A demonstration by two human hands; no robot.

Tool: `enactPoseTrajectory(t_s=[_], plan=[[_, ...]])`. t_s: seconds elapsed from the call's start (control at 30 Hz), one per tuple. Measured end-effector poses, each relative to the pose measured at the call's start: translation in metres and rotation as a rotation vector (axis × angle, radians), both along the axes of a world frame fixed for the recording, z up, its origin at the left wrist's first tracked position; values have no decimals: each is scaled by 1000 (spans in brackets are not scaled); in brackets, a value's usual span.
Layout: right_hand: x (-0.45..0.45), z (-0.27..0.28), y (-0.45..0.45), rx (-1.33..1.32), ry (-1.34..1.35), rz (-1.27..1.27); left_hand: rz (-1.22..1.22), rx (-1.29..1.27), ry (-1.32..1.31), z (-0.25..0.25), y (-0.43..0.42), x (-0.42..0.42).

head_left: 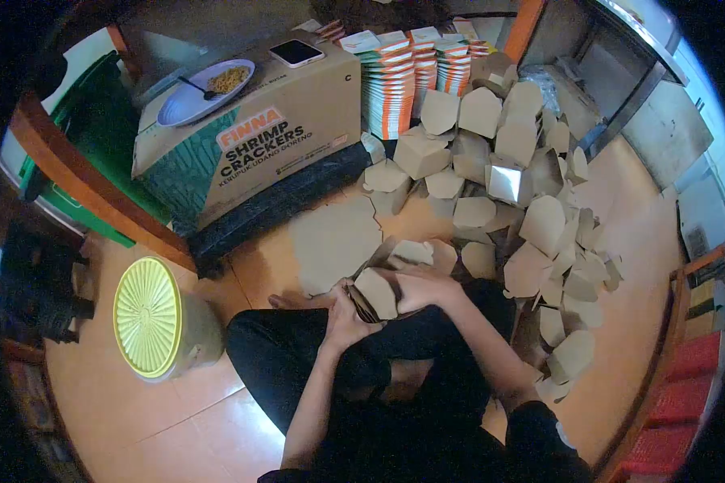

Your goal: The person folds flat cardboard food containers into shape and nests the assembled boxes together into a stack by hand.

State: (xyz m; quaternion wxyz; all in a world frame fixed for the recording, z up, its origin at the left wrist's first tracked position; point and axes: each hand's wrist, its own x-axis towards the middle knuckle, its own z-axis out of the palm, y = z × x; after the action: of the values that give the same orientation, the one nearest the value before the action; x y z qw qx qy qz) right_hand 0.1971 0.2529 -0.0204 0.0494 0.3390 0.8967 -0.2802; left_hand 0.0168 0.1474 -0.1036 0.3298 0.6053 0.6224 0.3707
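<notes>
Above my crossed legs, my left hand (348,324) wraps round a brown paper food box (376,293), its thumb and fingers along the near side. Layered card edges show on that side. My right hand (420,286) grips the same box from the right, and its fingers are partly hidden behind the flaps. Just beyond my hands, more brown box flaps (424,253) show. A big heap of folded brown food boxes (479,157) spreads over the floor from ahead of me to my right.
A shrimp cracker carton (298,121) carries a plate of food (177,103) with a spoon and a phone (296,52). Stacks of orange-and-white printed card (389,92) stand beside it. On the left are a lidded tub (147,316) and a green bin (97,121); red crates (673,402) are at right.
</notes>
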Motion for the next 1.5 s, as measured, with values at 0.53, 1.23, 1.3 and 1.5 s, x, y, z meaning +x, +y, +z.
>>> enactPoseTrajectory(t_s=[0.53,1.23,1.3,1.5], plan=[[-29,-12,-34,7,-185,-281,40,19,160,-6,2,-1],[-30,-87,-9,-111,-89,-56,-1,14,15,2,5,7],[-29,-91,-9,-44,-130,-68,13,24,51,2,4,9],[-41,-76,-15,-39,-97,-121,-37,75,-8,-4,6,5]])
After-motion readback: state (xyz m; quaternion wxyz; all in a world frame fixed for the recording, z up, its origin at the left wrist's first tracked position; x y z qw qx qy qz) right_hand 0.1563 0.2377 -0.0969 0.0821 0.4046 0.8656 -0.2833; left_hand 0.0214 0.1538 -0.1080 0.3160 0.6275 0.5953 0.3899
